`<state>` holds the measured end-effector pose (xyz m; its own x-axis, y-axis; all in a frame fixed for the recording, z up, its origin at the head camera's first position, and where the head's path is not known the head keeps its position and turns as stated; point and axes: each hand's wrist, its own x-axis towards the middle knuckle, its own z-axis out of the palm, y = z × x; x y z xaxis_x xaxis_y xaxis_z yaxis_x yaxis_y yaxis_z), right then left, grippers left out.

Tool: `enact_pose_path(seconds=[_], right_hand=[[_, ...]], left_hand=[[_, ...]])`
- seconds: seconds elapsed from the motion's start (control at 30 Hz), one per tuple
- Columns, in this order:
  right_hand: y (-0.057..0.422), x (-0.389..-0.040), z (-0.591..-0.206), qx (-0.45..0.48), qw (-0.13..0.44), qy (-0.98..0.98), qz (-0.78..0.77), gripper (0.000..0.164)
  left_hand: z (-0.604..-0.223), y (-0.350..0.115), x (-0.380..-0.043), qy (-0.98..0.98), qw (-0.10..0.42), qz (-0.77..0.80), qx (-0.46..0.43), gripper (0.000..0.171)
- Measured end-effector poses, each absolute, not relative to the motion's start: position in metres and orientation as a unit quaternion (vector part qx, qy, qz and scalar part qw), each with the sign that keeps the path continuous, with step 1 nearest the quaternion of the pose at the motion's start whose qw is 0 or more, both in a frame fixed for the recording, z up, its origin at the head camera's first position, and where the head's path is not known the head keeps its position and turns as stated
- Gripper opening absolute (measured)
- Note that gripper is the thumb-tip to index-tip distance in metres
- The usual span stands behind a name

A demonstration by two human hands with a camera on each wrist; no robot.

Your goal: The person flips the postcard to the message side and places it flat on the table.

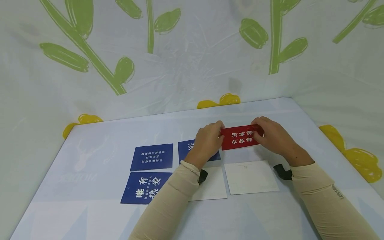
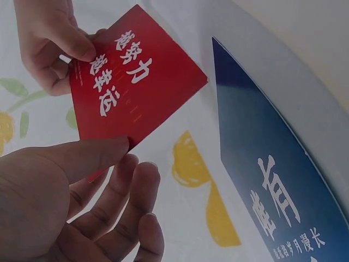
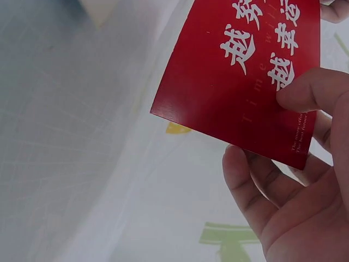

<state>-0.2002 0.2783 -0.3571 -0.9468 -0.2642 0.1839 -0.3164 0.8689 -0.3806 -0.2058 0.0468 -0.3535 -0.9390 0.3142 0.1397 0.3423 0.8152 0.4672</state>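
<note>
Head: soft, subdued light is falling evenly; a faint shadow (image 1: 304, 206) is lying beside the right sleeve (image 1: 328, 200), lower right. Left wrist: dim shade is covering the left hand (image 2: 90, 196), lower left. Right wrist: the red card (image 3: 218, 93) is showing sharply; the upper left is blurring.

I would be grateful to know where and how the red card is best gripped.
The red card is probably best pinched at its short ends, left hand from the left, right hand from the right, thumbs on the lettered face: it is thin and held up off the table, leaving room behind.
</note>
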Motion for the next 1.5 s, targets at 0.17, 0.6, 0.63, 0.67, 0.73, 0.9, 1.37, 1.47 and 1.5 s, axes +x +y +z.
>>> enact_pose_path(seconds=[0.17,0.6,0.63,0.67,0.73,0.9,1.37,1.47,1.5], right_hand=[[0.2774,-0.2001,-0.358,0.152,0.07,-0.965,0.204,0.031],[0.2795,-0.1991,-0.3577,0.163,0.093,-0.964,0.189,0.023],[0.2796,-0.199,-0.3579,0.165,0.094,-0.964,0.188,0.023],[0.2798,-0.1991,-0.3579,0.165,0.095,-0.964,0.187,0.022],[0.2799,-0.1994,-0.3581,0.164,0.098,-0.964,0.186,0.022],[0.2793,-0.2,-0.3582,0.165,0.096,-0.964,0.185,0.021],[0.2785,-0.202,-0.362,0.185,0.116,-0.959,0.181,0.018],[0.2777,-0.2027,-0.3647,0.188,0.119,-0.958,0.183,0.018],[0.2769,-0.2032,-0.3659,0.191,0.117,-0.957,0.183,0.018]], left_hand=[[-0.3538,0.0458,-0.2057,-0.953,0.029,-0.248,-0.174,0.03],[-0.3517,0.0475,-0.2058,-0.953,0.032,-0.247,-0.173,0.028],[-0.3516,0.0476,-0.2058,-0.953,0.032,-0.246,-0.173,0.027],[-0.3516,0.0475,-0.206,-0.953,0.034,-0.246,-0.175,0.027],[-0.3512,0.0476,-0.2061,-0.953,0.036,-0.243,-0.175,0.025],[-0.3502,0.0472,-0.2062,-0.955,0.039,-0.238,-0.174,0.022],[-0.3515,0.0469,-0.2065,-0.956,0.05,-0.224,-0.184,0.016],[-0.3538,0.0458,-0.2061,-0.956,0.053,-0.223,-0.185,0.015],[-0.3549,0.0452,-0.2059,-0.956,0.054,-0.221,-0.184,0.015]])
